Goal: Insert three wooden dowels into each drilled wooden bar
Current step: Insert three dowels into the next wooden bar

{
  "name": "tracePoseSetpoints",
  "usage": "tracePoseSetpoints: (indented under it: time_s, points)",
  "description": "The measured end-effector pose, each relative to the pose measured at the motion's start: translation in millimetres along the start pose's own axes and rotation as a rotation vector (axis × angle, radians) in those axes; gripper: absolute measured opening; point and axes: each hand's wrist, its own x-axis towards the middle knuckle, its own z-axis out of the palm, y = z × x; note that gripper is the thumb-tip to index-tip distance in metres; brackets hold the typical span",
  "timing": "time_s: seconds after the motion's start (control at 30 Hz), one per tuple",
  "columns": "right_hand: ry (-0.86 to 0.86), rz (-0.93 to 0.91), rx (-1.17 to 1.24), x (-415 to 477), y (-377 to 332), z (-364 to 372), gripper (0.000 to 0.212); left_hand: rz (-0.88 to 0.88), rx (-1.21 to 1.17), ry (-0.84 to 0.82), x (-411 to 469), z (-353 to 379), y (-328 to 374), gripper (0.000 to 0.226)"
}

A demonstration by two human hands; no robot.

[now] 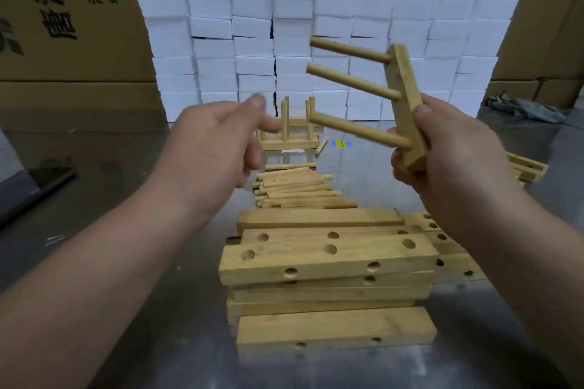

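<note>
My right hand (442, 148) grips the lower end of a wooden bar (406, 95) held up almost on end. Three dowels stick out of it to the left, the lowest one (357, 131) nearest my fingers. My left hand (218, 139) hovers left of the dowels with loosely bent fingers and holds nothing. Below lies a stack of drilled bars (328, 259) with empty holes. A pile of loose dowels (297, 188) lies behind the stack. Farther back stand finished bars with upright dowels (292, 133).
The work surface is a shiny metal table (126, 186). A wall of white foam blocks (316, 35) closes the back, with cardboard boxes (63, 9) behind it. More drilled bars (524, 167) lie at the right. A dark flat object (38, 186) sits at the left edge.
</note>
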Motion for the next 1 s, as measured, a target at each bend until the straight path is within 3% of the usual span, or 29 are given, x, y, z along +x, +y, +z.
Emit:
tracePoseSetpoints:
  time_s: [0.1,0.23,0.33,0.43,0.53,0.6,0.73,0.9,1.0]
  points:
    - [-0.095,0.23,0.228,7.7,-6.0,-7.9,0.02,-0.104,0.043,0.092,10.2,-1.2,-21.2,0.024]
    - [-0.334,0.474,0.302,9.8,-7.6,-15.1,0.024,-0.135,0.108,0.039,16.1,-0.7,-38.3,0.02]
    - [-0.442,0.571,0.308,11.8,-7.4,-18.4,0.034,-0.116,0.08,-0.073,14.4,-1.0,-43.0,0.033]
    - [-0.517,0.621,0.299,11.3,-10.6,-19.2,0.029,-0.052,-0.009,-0.146,12.4,-2.5,-40.1,0.035]
    - [-0.593,0.658,0.316,10.8,-11.5,-19.1,0.049,-0.015,-0.003,-0.251,11.6,-2.1,-40.9,0.042]
    - [-0.629,0.674,0.317,10.1,-12.6,-18.8,0.05,-0.007,-0.017,-0.298,10.0,0.0,-39.8,0.04]
    - [-0.593,0.67,0.35,9.4,-14.6,-18.3,0.048,0.007,-0.07,-0.208,9.4,0.8,-35.9,0.024]
    - [-0.366,0.512,0.537,9.2,-12.5,-15.9,0.045,-0.061,-0.083,-0.109,8.9,3.7,-36.8,0.008]
    - [-0.322,0.375,0.51,5.5,-9.4,-10.9,0.032,-0.097,-0.07,-0.11,7.9,5.3,-37.1,0.015]
